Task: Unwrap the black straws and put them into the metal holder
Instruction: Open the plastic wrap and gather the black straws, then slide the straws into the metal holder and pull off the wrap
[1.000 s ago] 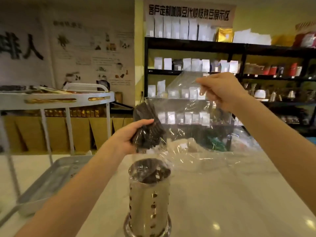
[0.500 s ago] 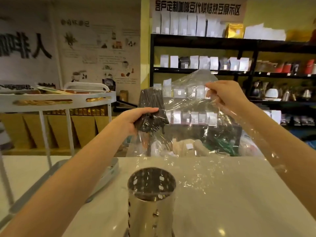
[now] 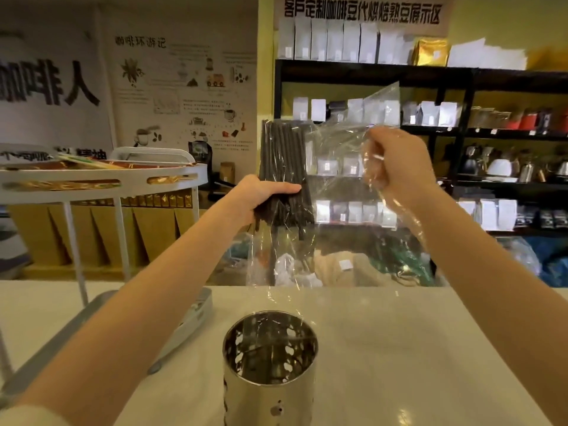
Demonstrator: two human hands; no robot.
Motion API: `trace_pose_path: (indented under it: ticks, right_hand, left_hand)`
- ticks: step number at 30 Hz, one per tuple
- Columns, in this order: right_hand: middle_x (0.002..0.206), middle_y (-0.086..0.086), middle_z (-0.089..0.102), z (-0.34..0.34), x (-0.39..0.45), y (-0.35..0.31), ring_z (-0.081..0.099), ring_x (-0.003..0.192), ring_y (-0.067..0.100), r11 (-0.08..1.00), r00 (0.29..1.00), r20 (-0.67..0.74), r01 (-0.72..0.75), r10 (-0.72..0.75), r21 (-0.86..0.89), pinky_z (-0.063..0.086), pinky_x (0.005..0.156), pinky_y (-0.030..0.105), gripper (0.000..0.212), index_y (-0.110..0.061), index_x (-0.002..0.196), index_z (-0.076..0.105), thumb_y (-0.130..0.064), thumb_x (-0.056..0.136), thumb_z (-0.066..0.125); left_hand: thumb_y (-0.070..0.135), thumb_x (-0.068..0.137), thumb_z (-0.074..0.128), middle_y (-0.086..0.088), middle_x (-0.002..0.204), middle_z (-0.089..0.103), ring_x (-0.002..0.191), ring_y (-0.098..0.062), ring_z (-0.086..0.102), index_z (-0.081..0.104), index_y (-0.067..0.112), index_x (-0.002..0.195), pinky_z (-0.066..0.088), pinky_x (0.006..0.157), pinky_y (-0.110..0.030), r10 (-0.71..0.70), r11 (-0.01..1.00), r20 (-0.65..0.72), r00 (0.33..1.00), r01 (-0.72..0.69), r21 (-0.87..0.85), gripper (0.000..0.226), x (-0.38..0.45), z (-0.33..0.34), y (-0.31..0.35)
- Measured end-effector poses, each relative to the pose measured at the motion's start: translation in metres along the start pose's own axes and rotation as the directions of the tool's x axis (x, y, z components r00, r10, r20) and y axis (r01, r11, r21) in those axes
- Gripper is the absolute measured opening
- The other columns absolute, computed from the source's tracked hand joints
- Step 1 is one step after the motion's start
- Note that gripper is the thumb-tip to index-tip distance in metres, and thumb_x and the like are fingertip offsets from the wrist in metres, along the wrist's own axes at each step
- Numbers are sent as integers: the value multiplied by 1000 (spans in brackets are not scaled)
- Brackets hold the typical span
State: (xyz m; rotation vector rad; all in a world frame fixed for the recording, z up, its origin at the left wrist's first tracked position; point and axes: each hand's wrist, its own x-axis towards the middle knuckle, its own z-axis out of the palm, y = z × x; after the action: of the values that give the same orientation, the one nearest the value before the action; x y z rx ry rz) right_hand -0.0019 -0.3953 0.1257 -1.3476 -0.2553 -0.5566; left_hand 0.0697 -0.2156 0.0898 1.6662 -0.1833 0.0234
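A bundle of black straws [image 3: 281, 155] stands upright in the air, gripped near its lower part by my left hand [image 3: 261, 198]. A clear plastic wrapper [image 3: 341, 179] still hangs around the bundle and spreads to the right. My right hand [image 3: 399, 164] is closed on the wrapper's upper right part. Below, on the white counter, stands the perforated metal holder [image 3: 270, 373], upright, with its open mouth under the bundle. Its inside looks dark and I see no straws in it.
A metal tray [image 3: 196, 315] lies on the counter to the left of the holder. A white two-tier cart [image 3: 101, 179] stands at the left. Black shelves [image 3: 430, 78] with bags and kettles fill the background. Bags lie beyond the counter's far edge.
Both hands have risen with the bundle. The straws have turned from tilted to upright, and the wrapper has come away from the holder's mouth.
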Motion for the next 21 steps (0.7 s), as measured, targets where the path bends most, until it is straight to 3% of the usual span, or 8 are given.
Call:
trace_pose_path:
  ticks: [4, 8, 14, 21]
  right_hand:
    - [53, -1, 46, 11, -19, 3, 31, 28, 5, 999, 999, 30, 15, -17, 46, 23, 28, 14, 19, -14, 78, 48, -14, 96, 42]
    - [50, -3, 45, 15, -31, -1, 30, 29, 6, 996, 997, 36, 65, -67, 66, 22, 30, 15, 21, -16, 76, 47, -16, 96, 42]
    - [45, -4, 45, 19, -46, -9, 29, 28, 7, 990, 992, 53, 109, -114, 86, 22, 31, 15, 17, -12, 81, 46, -17, 97, 41]
    - [52, -1, 45, 13, -66, -7, 29, 32, 8, 992, 991, 52, 124, -124, 3, 25, 30, 17, 18, -17, 81, 50, -21, 97, 43]
  left_hand:
    - [17, 62, 80, -11, 97, 67, 85, -24, 68, 52, 8, 111, 56, 72, -37, 61, 998, -5, 998, -61, 17, 57, -12, -3, -1]
    - [14, 65, 77, -1, 89, 64, 81, -18, 65, 52, 22, 91, 54, 67, -31, 167, 986, -34, 985, -168, -7, 37, -25, -8, -1]
    - [14, 62, 80, -3, 106, 64, 97, -22, 63, 48, 18, 113, 53, 86, -41, 259, 965, -95, 961, -260, -6, 60, -44, -12, -1]
    - [14, 66, 76, 6, 98, 59, 101, -19, 60, 44, 24, 107, 49, 94, -41, 284, 958, -103, 953, -286, -12, 53, -64, -11, -14]
